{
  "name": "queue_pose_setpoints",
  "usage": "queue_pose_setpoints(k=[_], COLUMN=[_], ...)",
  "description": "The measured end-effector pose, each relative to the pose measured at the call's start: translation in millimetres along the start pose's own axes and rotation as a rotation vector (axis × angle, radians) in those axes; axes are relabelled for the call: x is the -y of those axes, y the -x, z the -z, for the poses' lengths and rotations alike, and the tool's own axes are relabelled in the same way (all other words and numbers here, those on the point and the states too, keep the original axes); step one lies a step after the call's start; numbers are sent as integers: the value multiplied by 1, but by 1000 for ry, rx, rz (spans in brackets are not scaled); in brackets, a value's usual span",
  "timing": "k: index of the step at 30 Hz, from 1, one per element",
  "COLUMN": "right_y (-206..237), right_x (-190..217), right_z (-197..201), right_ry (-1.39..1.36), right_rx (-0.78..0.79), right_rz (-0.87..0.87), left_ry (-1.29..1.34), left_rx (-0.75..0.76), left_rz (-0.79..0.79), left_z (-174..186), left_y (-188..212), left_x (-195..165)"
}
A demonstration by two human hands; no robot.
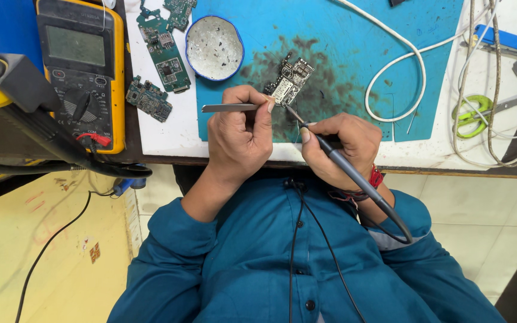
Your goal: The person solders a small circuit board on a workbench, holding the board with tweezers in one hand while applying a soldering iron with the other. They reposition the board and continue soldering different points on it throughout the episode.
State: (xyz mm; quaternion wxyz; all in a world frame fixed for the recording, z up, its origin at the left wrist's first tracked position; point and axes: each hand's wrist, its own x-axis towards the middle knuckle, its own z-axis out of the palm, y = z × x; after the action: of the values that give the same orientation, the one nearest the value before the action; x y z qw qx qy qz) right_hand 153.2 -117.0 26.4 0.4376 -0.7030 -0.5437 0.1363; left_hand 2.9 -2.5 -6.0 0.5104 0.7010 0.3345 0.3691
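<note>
While soldering: tweezers (230,108), circuit board (290,82).

This is looking like an electronics repair workshop: a yellow multimeter (82,66) is sitting on the desk (169,134), loose circuit boards (164,51) are lying beside a stained blue mat (354,66), and cables (480,90) are trailing everywhere.

Board (290,82) on mat (354,54), dish (214,48) left of it, meter (85,72) far left, scissors (477,113) right.
</note>
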Motion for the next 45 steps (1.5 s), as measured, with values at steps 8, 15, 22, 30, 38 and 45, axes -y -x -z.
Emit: queue_pose_setpoints(k=[8, 15, 22, 30, 38, 45], right_y=[0, 3, 3, 3, 3, 3], right_x=[-1, -2, -2, -1, 0, -1], right_z=[1, 1, 0, 0, 0, 1], right_ry=[-5, -11, 0, -20, -46, -38], right_rx=[7, -6, -10, -11, -9, -17], right_rz=[15, -42, -40, -72, -84, -72], left_ry=[-13, 3, -8, -13, -5, -12], left_rx=[-3, -8, -2, -6, -3, -2], left_rz=[-12, 5, -11, -21, -17, -9], left_z=[0, -1, 1, 1, 1, 0], left_y=[-1, -1, -2, -1, -2, -2], left_x=[0, -1, 0, -1, -1, -2])
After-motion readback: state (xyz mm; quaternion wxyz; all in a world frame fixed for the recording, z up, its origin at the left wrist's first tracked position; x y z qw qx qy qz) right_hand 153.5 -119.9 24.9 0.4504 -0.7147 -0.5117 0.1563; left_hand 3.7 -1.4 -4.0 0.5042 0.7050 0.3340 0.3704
